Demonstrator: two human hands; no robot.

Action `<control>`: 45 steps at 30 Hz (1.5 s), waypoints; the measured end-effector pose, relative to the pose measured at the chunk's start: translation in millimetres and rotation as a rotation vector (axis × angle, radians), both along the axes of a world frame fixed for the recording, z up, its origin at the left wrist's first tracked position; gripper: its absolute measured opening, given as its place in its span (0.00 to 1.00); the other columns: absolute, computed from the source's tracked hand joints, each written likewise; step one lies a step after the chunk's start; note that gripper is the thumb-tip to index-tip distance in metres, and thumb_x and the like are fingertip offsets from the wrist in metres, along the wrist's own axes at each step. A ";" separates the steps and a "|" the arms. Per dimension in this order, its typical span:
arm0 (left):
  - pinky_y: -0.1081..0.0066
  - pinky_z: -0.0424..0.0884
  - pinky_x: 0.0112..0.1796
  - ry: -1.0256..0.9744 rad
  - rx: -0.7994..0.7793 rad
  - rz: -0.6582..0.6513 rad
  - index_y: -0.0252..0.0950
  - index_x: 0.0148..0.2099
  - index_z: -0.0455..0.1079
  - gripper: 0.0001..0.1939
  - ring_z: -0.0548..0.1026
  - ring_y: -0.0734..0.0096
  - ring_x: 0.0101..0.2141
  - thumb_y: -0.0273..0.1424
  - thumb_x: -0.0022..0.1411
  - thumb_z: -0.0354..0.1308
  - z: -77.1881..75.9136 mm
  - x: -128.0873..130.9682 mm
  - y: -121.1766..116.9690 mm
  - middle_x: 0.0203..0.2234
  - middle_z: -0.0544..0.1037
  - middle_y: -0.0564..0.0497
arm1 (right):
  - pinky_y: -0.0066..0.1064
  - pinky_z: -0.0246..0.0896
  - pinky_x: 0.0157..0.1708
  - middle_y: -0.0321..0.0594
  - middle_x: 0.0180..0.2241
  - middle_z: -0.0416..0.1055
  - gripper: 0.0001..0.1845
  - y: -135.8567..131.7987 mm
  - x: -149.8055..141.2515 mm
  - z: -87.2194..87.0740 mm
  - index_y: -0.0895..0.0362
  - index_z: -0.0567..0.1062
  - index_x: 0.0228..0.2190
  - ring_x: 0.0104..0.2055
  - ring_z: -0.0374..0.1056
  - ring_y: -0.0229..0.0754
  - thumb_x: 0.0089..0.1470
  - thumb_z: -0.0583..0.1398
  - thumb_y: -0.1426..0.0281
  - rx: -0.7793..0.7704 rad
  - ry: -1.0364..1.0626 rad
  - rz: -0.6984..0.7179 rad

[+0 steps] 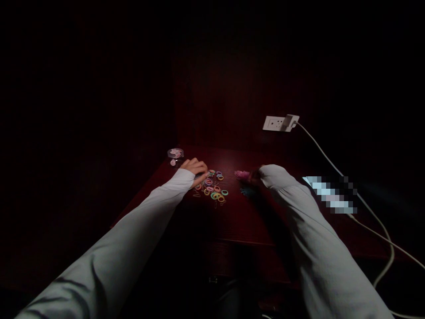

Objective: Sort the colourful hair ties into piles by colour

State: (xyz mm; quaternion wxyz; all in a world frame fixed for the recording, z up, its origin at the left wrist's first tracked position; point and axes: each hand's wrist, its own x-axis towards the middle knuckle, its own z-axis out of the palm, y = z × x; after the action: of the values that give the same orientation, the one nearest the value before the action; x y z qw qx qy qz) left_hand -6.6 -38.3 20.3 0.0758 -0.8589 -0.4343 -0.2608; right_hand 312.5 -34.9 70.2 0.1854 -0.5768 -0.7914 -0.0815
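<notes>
Colourful small hair ties [216,188] lie in a loose pile on the dark red table, several of them ring-shaped, with thin wire-like pieces among them. My left hand [195,168] reaches over the pile's left edge, its fingers bent and its thumb drawn toward the fingertips. What is between them is too small to make out. My right hand [255,176] is in deep shadow beside a shiny pink bunch [241,174], touching or nearly touching it. The dark hides its fingers. A small blue spiky bunch [246,192] lies just in front of the pink one.
A clear round container [175,153] with pink and white pieces stands at the table's back left. A white wall socket [275,123] holds a charger [290,123]. Its white cable [318,144] runs down the right side, near a blurred-out bright device [330,195]. The table's front edge [239,242] shows.
</notes>
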 end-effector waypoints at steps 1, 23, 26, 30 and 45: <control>0.61 0.58 0.43 -0.010 0.013 0.015 0.38 0.40 0.76 0.15 0.70 0.61 0.43 0.39 0.73 0.51 0.1 0.1 0.5 0.42 0.81 0.49 | 0.31 0.55 0.29 0.40 0.24 0.76 0.13 -3.7 -10.4 3.1 0.52 0.82 0.25 0.26 0.67 0.39 0.58 0.64 0.59 -0.063 -0.003 0.071; 0.62 0.61 0.43 0.031 -0.015 0.060 0.39 0.38 0.77 0.12 0.70 0.62 0.42 0.37 0.68 0.54 5.0 9.0 -1.9 0.40 0.81 0.50 | 0.33 0.60 0.48 0.41 0.46 0.80 0.07 -3.8 -104.0 -47.7 0.50 0.85 0.39 0.47 0.73 0.44 0.58 0.66 0.67 -0.119 0.090 0.452; 0.62 0.60 0.43 0.037 -0.030 0.060 0.39 0.38 0.77 0.11 0.70 0.61 0.42 0.36 0.69 0.54 5.2 9.3 -2.4 0.40 0.81 0.50 | 0.31 0.60 0.46 0.41 0.46 0.80 0.06 -5.8 -103.2 -48.2 0.52 0.84 0.38 0.45 0.73 0.42 0.58 0.67 0.67 -0.139 0.131 0.456; 0.62 0.60 0.44 0.041 -0.044 0.061 0.40 0.39 0.77 0.10 0.71 0.61 0.43 0.35 0.68 0.56 4.4 9.4 -2.0 0.41 0.81 0.50 | 0.30 0.58 0.42 0.41 0.39 0.80 0.06 -13.9 -105.4 -42.0 0.55 0.83 0.37 0.40 0.72 0.41 0.59 0.65 0.68 -0.167 0.117 0.401; 0.62 0.61 0.44 -0.057 -0.087 0.034 0.40 0.39 0.78 0.14 0.69 0.61 0.45 0.39 0.70 0.54 -9.5 11.0 6.1 0.45 0.80 0.50 | 0.30 0.51 0.40 0.38 0.33 0.75 0.10 -7.7 -101.0 -41.0 0.54 0.82 0.34 0.39 0.66 0.41 0.61 0.65 0.61 -0.072 0.128 0.336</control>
State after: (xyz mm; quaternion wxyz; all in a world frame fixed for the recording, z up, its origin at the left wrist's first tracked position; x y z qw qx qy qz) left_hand 4.4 -32.2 10.8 0.0301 -0.8461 -0.4618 -0.2647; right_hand 211.4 -42.6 29.3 0.2256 -0.4467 -0.8657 0.0160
